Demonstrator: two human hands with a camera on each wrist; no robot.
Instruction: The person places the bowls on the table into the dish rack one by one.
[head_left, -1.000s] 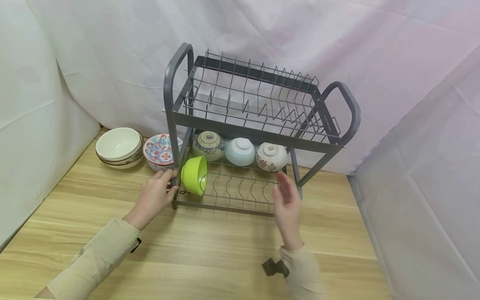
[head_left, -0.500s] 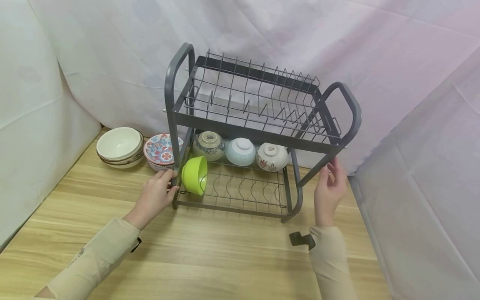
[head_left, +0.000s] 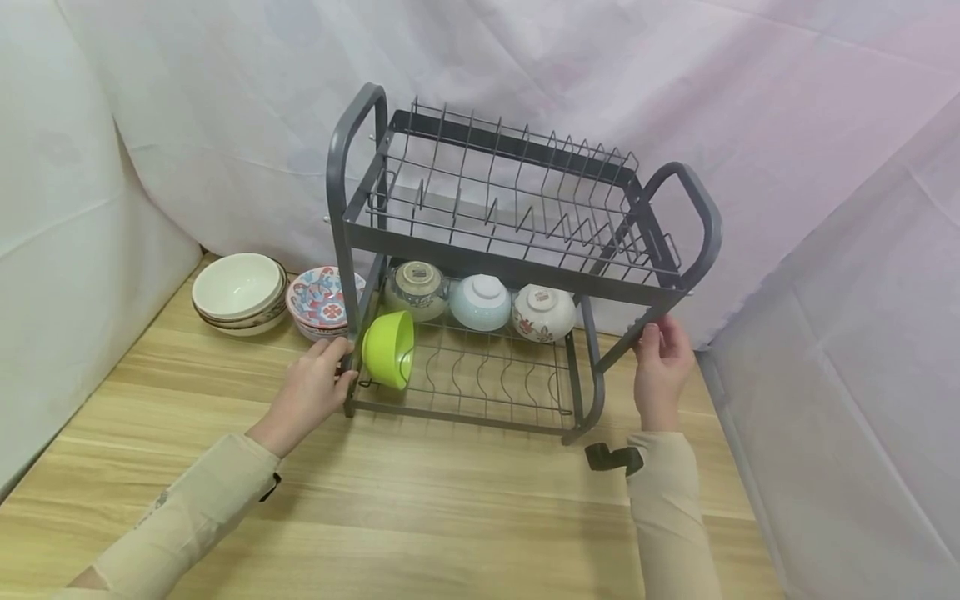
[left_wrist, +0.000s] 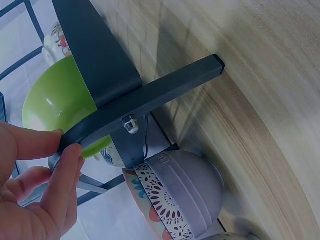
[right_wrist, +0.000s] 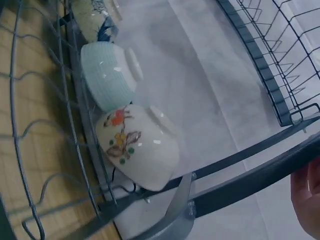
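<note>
L hand (head_left: pixel 307 386) pinches rack (head_left: pixel 513 267) at 8 o'clock, R hand (head_left: pixel 662 367) grips it at 4; green bowl (head_left: pixel 387 348) inside, nr 8.

No lettering is legible. One small label (head_left: pixel 418 273), too indistinct to read, stands on the upturned far-left bowl (head_left: pixel 414 307) in the rack (head_left: pixel 517 268); another marks the floral bowl (head_left: pixel 543 318) farther right. The print (head_left: pixel 162 501) on the near-left sleeve (head_left: pixel 198 508) is likewise unreadable.

Head view faces forward and down; close wrist views share the rack (head_left: pixel 510 265).
</note>
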